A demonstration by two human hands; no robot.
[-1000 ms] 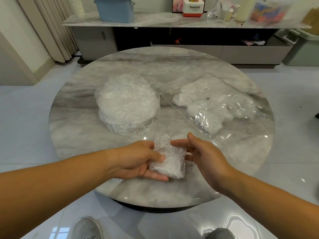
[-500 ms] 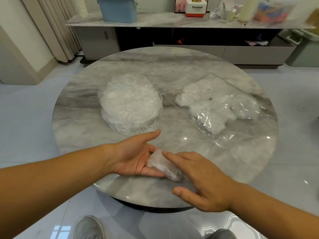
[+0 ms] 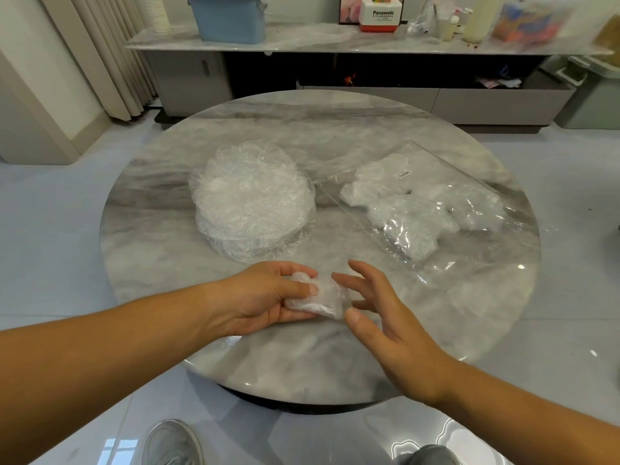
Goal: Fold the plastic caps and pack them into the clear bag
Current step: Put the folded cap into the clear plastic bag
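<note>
Right hand [image 3: 379, 313] has come up off the folded cap [image 3: 322, 298] since half a second ago. Back then it lay flat on top; now its fingers are spread and relaxed, holding nothing, and it hangs just to the 3 o'clock side of the cap. Can't honestly tell if the index tip or thumb touches the plastic.

Left hand [image 3: 265, 297] changed too: it was an open palm under the cap, and now the thumb is clamped on top with the fingers curled underneath, so it's pinching the little crinkly bundle on its own.

That cap sits at about 6 o'clock on the round marble table [image 3: 335, 135], near the edge closest to me. The stack of caps [image 3: 251, 203], all unfolded, is at roughly 10 o'clock from the table's middle. The clear bag [image 3: 436, 162] lies flat at about 2 to 3 o'clock, and the packed caps [image 3: 402, 223] show as a few white lumps inside it. Stack and bag are close but don't seem to touch.

Way out past 12 o'clock there's a sideboard [image 3: 335, 45] with a blue bin [image 3: 228, 18] on it.
</note>
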